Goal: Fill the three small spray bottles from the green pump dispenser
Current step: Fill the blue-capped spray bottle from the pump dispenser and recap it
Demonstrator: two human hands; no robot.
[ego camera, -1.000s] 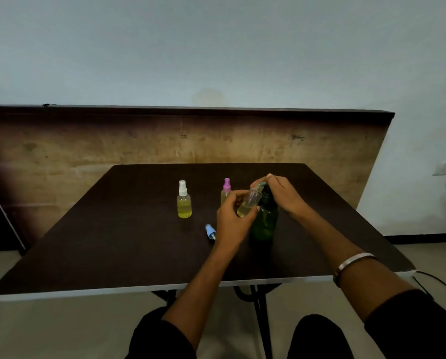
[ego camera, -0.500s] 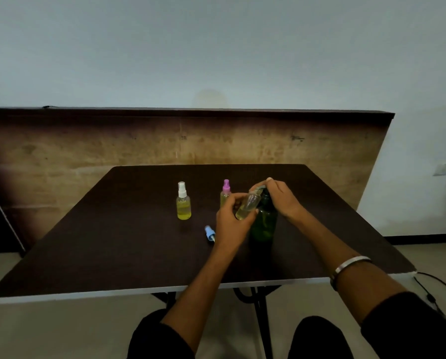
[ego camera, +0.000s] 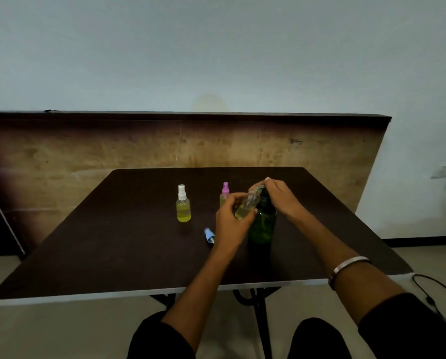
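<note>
Here I see my left hand [ego camera: 229, 224] pinching an uncapped, tilted small bottle [ego camera: 245, 208] against the green dispenser [ego camera: 263, 224] on the bench [ego camera: 113, 242]; my right hand [ego camera: 279, 196] curls over its pump, that grip wrapped around the top.

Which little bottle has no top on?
The tilted small bottle held in the left hand at the green pump dispenser. The white-capped bottle and pink-capped bottle stand closed; a blue cap lies loose.

Left hand [ego camera: 229, 224] curls fingers, apparently pinching something; right hand [ego camera: 281, 198], at its 2 o'clock, presses down, fingers bent.
</note>
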